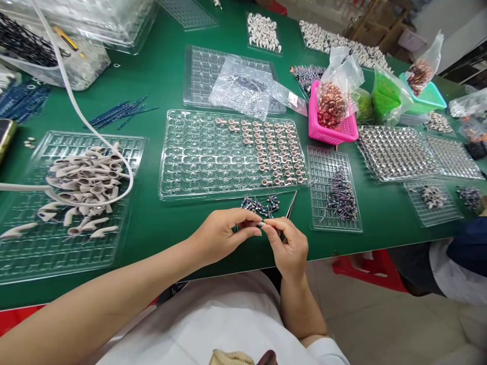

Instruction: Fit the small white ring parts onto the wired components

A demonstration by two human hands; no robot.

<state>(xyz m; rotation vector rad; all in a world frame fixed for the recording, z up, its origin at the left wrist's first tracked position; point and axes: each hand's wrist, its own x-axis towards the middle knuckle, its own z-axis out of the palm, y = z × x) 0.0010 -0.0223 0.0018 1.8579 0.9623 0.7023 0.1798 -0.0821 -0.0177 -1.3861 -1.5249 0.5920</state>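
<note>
My left hand [224, 233] and my right hand [287, 243] meet near the table's front edge, fingertips pinched together on a small pale part [261, 224]. Most of that part is hidden by the fingers, so its kind cannot be made out. A pair of tweezers [291, 204] is tucked in my right hand, its tips pointing up and away. Just beyond the fingers lies a small heap of dark wired components [261, 205]. Behind it, a clear plastic tray [201, 191] has small beige earphone-like shells [279, 147] in the pockets of its right side.
At left, beige curved shells [89, 177] are piled on a clear tray, crossed by a white cable [72, 96]. To the right stand a tray of wired components [340, 195] and a pink basket [331, 133] with bagged reddish parts. Another person's sleeve [466, 253] shows at far right.
</note>
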